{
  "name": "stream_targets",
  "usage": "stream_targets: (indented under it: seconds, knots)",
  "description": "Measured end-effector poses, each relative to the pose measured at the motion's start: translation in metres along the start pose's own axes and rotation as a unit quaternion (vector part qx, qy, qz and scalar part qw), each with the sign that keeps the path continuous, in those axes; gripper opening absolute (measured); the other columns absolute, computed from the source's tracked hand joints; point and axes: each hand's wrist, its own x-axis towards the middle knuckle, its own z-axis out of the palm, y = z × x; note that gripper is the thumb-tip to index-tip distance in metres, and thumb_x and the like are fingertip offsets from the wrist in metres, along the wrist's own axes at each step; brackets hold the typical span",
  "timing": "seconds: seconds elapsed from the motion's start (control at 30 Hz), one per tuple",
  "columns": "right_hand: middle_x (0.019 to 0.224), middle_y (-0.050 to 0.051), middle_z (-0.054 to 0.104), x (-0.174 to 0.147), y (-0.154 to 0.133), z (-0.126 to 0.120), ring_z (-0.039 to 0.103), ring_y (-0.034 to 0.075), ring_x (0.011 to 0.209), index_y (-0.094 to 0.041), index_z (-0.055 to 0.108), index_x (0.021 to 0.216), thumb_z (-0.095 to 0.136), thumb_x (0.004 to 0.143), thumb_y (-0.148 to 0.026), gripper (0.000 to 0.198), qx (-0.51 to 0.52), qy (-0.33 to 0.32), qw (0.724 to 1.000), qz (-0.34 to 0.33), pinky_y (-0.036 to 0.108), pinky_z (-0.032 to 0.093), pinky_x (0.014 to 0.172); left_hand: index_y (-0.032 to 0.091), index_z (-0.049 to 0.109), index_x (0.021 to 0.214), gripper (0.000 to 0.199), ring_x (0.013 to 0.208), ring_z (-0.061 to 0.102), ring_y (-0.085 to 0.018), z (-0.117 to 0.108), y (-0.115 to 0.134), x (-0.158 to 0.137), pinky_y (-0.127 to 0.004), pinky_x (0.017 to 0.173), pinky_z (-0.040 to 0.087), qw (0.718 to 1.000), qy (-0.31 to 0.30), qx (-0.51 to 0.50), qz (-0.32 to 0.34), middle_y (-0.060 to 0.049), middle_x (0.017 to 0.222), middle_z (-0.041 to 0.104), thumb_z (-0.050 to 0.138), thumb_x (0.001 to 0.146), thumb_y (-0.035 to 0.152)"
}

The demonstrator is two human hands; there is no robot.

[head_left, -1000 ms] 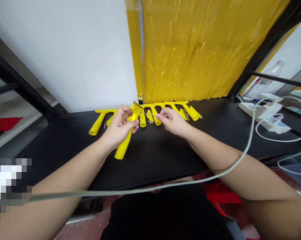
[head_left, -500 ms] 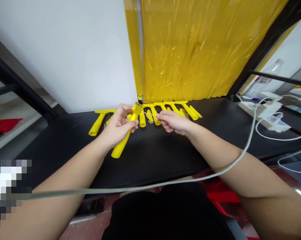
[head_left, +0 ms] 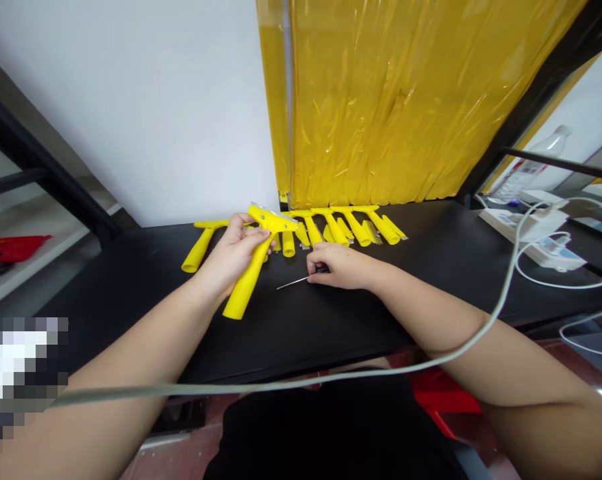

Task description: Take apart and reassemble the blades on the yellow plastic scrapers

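My left hand (head_left: 243, 247) is closed around the neck of a yellow scraper (head_left: 248, 283). Its wide head faces up and away from me, with a metal blade along the top edge and small screws on its face; the round handle points down toward me. My right hand (head_left: 338, 267) is closed on a screwdriver (head_left: 293, 283), low over the black table. The thin metal shaft points left, apart from the scraper, and the dark handle is mostly hidden in the fingers. Behind both hands lies a row of several more yellow scrapers (head_left: 358, 227).
A single yellow scraper (head_left: 195, 252) lies on the black table (head_left: 301, 333) at left. White power strips (head_left: 551, 243) and a plastic bottle (head_left: 533, 163) stand at right. A pale cable (head_left: 381, 375) crosses in front of my forearms. Yellow plastic sheeting (head_left: 381, 100) hangs behind.
My right hand has pulled the screwdriver away from the scraper head and lowered it toward the table. My left hand has turned the scraper so its broad face shows.
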Motion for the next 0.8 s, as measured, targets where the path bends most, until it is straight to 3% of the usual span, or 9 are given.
stream_targets:
  seconds: [0.2, 0.4, 0.6, 0.8]
  knots:
    - [0.104, 0.005, 0.058, 0.0, -0.002, 0.0, 0.058, 0.018, 0.089, -0.019, 0.07, 0.103, 0.079, 0.089, -0.027, 0.019, 0.022, 0.033, 0.999, 0.005, 0.032, 0.047, 0.08, 0.021, 0.057, 0.106, 0.027, 0.072, 0.07, -0.013, 0.006, 0.002, -0.003, -0.023, 0.065, 0.053, 0.997, 0.027, -0.049, -0.044, -0.001, 0.091, 0.072, 0.073, 0.085, 0.017]
    - [0.087, 0.001, 0.059, 0.004, -0.009, 0.006, 0.052, 0.014, 0.074, -0.018, 0.069, 0.095, 0.075, 0.092, -0.032, 0.015, 0.131, 0.133, 0.98, -0.068, 0.029, 0.044, 0.068, 0.02, 0.058, 0.108, 0.029, 0.073, 0.071, -0.013, 0.011, 0.003, -0.007, -0.025, 0.07, 0.057, 0.994, 0.002, -0.092, -0.052, -0.001, 0.095, 0.073, 0.076, 0.086, 0.017]
    - [0.083, -0.001, 0.06, 0.004, -0.014, 0.007, 0.049, 0.012, 0.065, -0.019, 0.063, 0.103, 0.069, 0.096, -0.043, 0.026, 0.274, 0.112, 0.954, -0.052, 0.028, 0.042, 0.061, 0.021, 0.055, 0.112, 0.036, 0.096, 0.077, -0.021, 0.012, 0.001, -0.009, -0.038, 0.091, 0.063, 0.993, -0.028, -0.114, -0.023, -0.006, 0.11, 0.077, 0.081, 0.087, 0.022]
    - [0.09, 0.0, 0.061, 0.004, -0.012, 0.007, 0.056, 0.013, 0.072, -0.021, 0.057, 0.112, 0.071, 0.094, -0.043, 0.032, 0.331, 0.099, 0.938, -0.03, 0.03, 0.048, 0.066, 0.022, 0.057, 0.121, 0.047, 0.105, 0.077, -0.025, 0.01, -0.003, -0.008, -0.046, 0.094, 0.065, 0.992, -0.042, -0.117, -0.019, -0.008, 0.116, 0.077, 0.087, 0.085, 0.025]
